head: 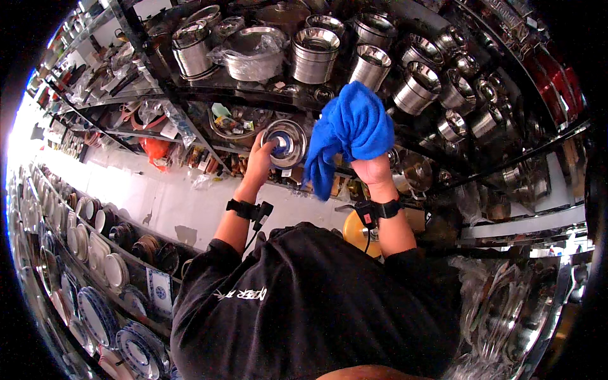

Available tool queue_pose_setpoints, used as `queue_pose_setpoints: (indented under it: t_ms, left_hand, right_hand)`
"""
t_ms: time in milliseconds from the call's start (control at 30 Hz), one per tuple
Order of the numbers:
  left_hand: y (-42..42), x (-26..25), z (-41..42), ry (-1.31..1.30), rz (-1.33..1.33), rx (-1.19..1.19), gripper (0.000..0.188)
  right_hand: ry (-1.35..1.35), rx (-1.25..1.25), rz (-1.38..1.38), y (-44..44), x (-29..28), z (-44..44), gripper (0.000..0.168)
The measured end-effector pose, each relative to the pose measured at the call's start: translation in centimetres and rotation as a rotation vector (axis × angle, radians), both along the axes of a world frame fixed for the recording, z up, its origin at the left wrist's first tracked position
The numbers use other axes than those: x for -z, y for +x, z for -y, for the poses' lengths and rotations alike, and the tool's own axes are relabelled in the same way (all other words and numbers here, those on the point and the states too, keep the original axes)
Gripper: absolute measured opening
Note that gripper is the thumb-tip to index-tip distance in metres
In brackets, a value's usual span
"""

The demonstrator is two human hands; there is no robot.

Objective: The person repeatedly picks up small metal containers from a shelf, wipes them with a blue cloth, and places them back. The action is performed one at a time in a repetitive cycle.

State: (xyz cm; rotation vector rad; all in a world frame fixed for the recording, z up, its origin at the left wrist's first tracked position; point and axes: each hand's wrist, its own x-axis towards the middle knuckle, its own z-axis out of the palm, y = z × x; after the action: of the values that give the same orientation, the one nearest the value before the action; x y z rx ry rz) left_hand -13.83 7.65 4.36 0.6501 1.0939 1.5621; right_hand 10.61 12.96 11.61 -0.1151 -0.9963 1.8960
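My left hand [259,164] grips the rim of a shiny round stainless steel bowl [295,137], its thumb over the edge. The bowl's hollow side faces up at me and mirrors some blue. Bunched over my right hand [373,169] is a blue cloth [357,124], with one end hanging down toward the bowl. The cloth hides the fingers of that hand, and a narrow gap parts it from the bowl. Both hands are held out before the shelves. Each wrist wears a black strap with a small device.
Stacked steel pots [314,59] and a plastic-wrapped basin [252,61] fill the shelf ahead. Below is a lower shelf with packets [237,124]. Plates [137,351] line racks at left. A yellow round object [354,228] is by my right forearm. Plastic-wrapped goods [498,308] stand at right.
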Motion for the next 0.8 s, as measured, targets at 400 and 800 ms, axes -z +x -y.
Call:
queue_pose_setpoints:
  t_ms: [400,800]
  left_hand:
    - [2.9,2.2,-1.0,-0.171,0.018,0.214,0.054]
    - [4.0,-2.1,0.5,0.112,-0.473,-0.043,0.049]
  right_hand:
    - [0.046,0.133,0.001,-1.7,-3.2,0.4,0.054]
    - [1.161,0.765,1.28,-2.2,2.1,1.4,0.078]
